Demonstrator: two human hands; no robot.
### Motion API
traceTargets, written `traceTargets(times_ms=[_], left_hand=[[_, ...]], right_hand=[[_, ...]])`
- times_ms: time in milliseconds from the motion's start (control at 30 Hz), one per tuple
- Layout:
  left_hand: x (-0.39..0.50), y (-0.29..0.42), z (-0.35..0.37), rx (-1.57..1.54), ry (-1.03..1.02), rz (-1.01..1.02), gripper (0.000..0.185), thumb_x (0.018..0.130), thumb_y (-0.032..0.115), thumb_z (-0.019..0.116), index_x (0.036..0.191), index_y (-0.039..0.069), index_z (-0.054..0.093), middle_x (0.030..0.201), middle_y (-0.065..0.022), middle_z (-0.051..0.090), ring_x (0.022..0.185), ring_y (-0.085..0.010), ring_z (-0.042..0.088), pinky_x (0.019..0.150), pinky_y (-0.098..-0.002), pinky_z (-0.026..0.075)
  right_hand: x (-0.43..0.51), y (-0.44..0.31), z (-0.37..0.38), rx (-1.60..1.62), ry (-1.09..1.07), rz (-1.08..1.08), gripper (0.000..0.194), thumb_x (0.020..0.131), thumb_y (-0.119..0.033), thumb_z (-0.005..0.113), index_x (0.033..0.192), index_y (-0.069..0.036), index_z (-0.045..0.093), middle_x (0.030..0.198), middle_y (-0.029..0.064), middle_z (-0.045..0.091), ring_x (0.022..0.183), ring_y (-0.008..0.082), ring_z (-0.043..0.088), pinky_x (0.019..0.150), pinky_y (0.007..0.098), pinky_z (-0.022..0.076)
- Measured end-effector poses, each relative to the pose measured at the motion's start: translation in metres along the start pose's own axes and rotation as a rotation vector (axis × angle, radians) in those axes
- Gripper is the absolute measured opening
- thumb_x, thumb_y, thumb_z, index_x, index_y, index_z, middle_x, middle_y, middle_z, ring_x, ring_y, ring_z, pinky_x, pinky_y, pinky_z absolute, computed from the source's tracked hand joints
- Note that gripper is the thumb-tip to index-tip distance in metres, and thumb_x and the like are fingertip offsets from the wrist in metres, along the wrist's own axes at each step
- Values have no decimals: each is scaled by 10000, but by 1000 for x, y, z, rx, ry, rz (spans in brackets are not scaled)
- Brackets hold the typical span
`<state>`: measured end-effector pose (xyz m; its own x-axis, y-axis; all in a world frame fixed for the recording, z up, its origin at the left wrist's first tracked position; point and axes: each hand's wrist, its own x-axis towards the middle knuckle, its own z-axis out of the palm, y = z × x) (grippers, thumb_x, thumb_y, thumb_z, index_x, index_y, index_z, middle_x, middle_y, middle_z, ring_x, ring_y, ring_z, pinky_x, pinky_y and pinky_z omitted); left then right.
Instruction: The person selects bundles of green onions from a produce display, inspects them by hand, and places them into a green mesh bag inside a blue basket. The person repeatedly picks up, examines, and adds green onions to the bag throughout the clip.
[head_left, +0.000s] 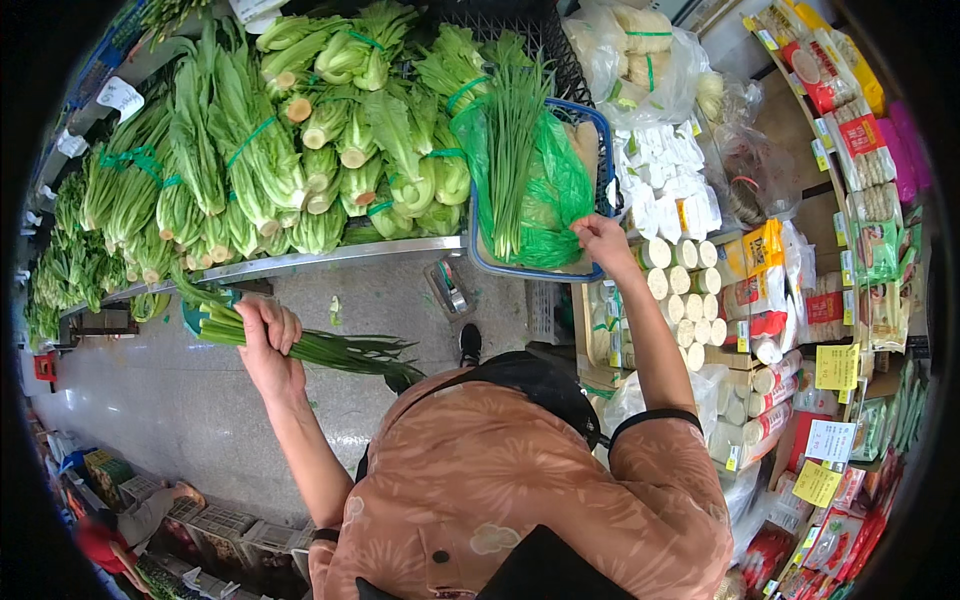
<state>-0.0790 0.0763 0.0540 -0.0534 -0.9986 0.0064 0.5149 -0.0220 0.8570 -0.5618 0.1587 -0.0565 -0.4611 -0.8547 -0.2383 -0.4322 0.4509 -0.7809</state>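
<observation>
My left hand (271, 335) is closed around a bunch of long green leaves, probably garlic chives (349, 347). Their pale stalk ends point left, and the dark leaf tips reach toward my shirt. With bent fingers, my right hand (602, 240) pinches the edge of a thin green plastic bag (555, 202). The bag lies spread inside a blue-rimmed basket (604, 150). Another bunch of slender green stalks (510, 157) rests lengthwise on the bag, its cut ends toward me. Something tan shows at the basket's right, partly covered by the bag.
Bundled leafy lettuce (255, 150) fills the metal-edged display (300, 262) at left. Packaged noodle rolls (682, 292) and shelves of bagged goods (862, 150) stand at right. A small tray (448, 289) sits on the floor near my shoe (470, 343). Another person (112, 540) is at lower left, beside crates (217, 529).
</observation>
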Motion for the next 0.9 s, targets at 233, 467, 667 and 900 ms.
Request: traceTargets(times_ms=[233, 467, 667, 900], left_hand=[[4, -25, 51, 115, -11, 65, 320, 1024, 312, 512, 797, 99, 437, 617, 29, 353, 484, -69, 273, 471, -241, 231], [-9, -53, 78, 180, 56, 121, 264, 1008, 247, 555, 823, 90, 452, 642, 22, 377, 492, -59, 282, 455, -226, 213], [-22, -61, 80, 243, 123, 123, 263, 1004, 224, 566, 809, 88, 453, 639, 29, 370, 493, -51, 283, 445, -226, 202], [-9, -75, 97, 246, 125, 87, 203, 980, 189, 609, 850, 81, 497, 644, 41, 414, 499, -43, 310, 450, -221, 220]], right_hand=[[25, 7, 49, -298, -179, -162, 198, 823, -231, 697, 930, -71, 746, 915, 148, 719, 849, 290, 696, 789, 379, 537], [46, 3, 101, -728, -283, -84, 291, 780, -379, 760, 881, -106, 760, 917, 146, 723, 880, 333, 698, 777, 438, 556], [41, 3, 75, -574, -340, -188, 252, 787, -293, 732, 903, -69, 727, 863, 189, 704, 814, 363, 693, 738, 454, 557], [-9, -43, -4, -604, 114, -438, 134, 836, -157, 662, 868, -29, 634, 813, 184, 675, 713, 353, 671, 620, 447, 530]])
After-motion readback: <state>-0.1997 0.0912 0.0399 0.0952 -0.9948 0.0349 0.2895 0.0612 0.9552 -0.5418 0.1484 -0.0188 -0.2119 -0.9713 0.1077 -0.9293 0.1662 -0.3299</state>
